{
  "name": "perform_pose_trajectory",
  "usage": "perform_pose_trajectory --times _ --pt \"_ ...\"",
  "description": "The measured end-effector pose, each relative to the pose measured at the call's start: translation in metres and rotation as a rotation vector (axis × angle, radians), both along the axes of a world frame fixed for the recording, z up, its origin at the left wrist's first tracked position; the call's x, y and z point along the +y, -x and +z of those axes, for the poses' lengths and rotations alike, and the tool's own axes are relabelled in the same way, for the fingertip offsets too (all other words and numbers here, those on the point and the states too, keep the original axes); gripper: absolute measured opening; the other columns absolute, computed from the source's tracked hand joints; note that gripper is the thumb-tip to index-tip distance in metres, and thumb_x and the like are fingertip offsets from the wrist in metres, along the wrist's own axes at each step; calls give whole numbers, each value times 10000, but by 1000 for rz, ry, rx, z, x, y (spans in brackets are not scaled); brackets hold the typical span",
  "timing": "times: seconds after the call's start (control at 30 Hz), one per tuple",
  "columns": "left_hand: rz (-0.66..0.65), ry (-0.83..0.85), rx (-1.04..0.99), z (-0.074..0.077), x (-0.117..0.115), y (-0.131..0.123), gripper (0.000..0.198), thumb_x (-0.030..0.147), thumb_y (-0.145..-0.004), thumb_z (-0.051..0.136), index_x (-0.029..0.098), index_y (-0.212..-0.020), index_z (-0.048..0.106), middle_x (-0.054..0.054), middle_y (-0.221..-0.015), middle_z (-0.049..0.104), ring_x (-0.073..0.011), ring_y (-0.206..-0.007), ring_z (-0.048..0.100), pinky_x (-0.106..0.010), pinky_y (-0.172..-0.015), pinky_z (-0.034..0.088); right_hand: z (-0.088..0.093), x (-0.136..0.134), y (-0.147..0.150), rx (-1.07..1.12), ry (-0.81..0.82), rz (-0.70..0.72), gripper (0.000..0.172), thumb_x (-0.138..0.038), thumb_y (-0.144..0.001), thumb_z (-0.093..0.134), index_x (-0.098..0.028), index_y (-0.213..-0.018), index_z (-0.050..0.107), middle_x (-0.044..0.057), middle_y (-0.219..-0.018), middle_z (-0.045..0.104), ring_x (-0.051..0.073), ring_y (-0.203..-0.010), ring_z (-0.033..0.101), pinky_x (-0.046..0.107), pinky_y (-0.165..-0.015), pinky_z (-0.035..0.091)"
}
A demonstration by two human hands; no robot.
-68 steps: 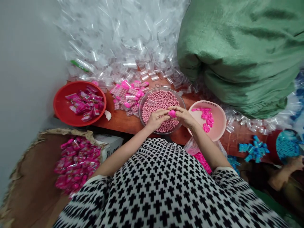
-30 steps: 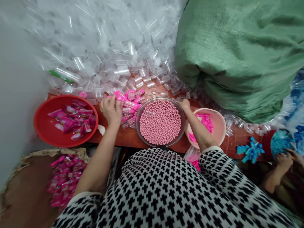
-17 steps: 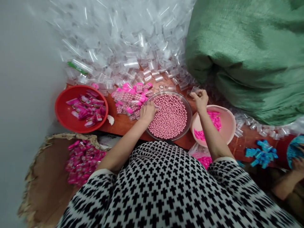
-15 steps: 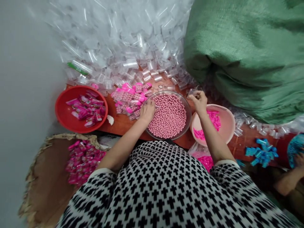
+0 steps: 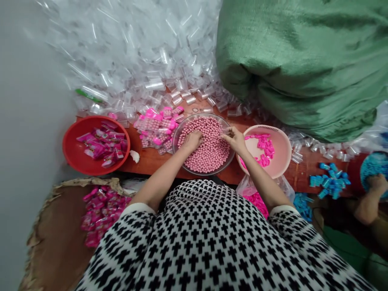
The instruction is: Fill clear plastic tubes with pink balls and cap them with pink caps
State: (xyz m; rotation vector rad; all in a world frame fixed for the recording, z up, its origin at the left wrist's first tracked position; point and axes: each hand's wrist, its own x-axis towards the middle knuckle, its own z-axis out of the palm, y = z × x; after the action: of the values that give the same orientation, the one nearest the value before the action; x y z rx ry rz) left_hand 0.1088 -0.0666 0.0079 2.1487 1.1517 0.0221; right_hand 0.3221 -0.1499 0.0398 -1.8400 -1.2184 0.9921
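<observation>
A clear round bowl (image 5: 177, 157) full of pink beads (image 5: 209, 149) stands in front of me. Over its left part my left hand (image 5: 192, 141) dips to the beads, fingers curled together; what is inside them is hidden. My right hand (image 5: 236, 140) is at the bowl's right edge, its fingers pinching a small clear plastic container (image 5: 224, 131). Left of the bowl lies a pile of bead-filled clear containers (image 5: 157, 127) with bright pink tops. To the right, beside my right forearm, sits a pale pink basin (image 5: 283, 149) holding bright pink plastic pieces (image 5: 266, 148).
A red basin (image 5: 71, 161) of pink packages stands left. Empty clear containers (image 5: 151, 68) heap up behind, beside a big green sack (image 5: 287, 60). Blue pieces (image 5: 330, 180) lie right, near another person's hand (image 5: 377, 184) in blue beads. A box (image 5: 54, 226) holds pink packages.
My right hand has come left from beside the pale pink basin to the bead bowl, carrying the clear container. My left hand has moved from the bowl's left rim in over the beads.
</observation>
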Motion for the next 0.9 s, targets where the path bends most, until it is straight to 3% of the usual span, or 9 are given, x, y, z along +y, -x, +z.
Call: perform_pose_trajectory --times 0.13,0.3,0.4,0.5,0.67,0.77,0.9 --pt "324 186 -414 -9 -13 15 182 308 -747 683 176 -776 560 -6 -745 592 -157 -718 552 -274 -706 433 -1 3 6 -201 95 80 312 -411 -783 648 -180 -990 617 30 -859 688 192 -795 634 340 -803 496" --pt "561 411 -774 -1 -26 16 348 416 -666 694 175 -891 584 4 -793 629 -143 -767 599 -272 -753 471 3 13 16 -440 215 129 379 -367 -824 632 -188 -1159 625 129 -1070 697 294 -988 644 459 -939 455" --pt "572 527 -891 12 -32 11 473 466 -625 734 159 -969 627 -34 -894 674 -161 -811 626 -307 -772 512 18 11 13 -285 67 169 349 -396 -853 598 -223 -1153 643 94 -1124 689 258 -981 642 441 -945 467" --pt "544 646 -932 28 -38 7 537 489 -608 766 156 -1016 658 -48 -928 691 -178 -794 647 -345 -740 552 44 9 10 7 -105 326 366 -436 -830 631 -257 -1148 655 52 -1153 673 208 -951 634 375 -893 500" --pt "499 681 -919 46 -46 1 524 496 -569 809 146 -945 705 -48 -880 706 -183 -763 657 -358 -743 573 79 12 14 227 -129 526 318 -383 -725 752 -278 -1024 714 36 -1110 681 211 -986 609 378 -929 479" --pt "495 696 -923 51 -47 -1 541 503 -568 810 143 -959 711 -55 -894 708 -183 -767 659 -360 -745 573 79 11 17 202 -145 495 203 -361 -724 757 -273 -905 732 32 -961 709 211 -949 615 381 -947 458" --pt "495 678 -861 49 -48 7 557 490 -553 821 144 -974 707 -60 -912 707 -183 -783 653 -356 -750 570 62 6 20 104 -182 542 88 -326 -787 688 -268 -845 718 23 -884 717 205 -880 630 364 -899 463"
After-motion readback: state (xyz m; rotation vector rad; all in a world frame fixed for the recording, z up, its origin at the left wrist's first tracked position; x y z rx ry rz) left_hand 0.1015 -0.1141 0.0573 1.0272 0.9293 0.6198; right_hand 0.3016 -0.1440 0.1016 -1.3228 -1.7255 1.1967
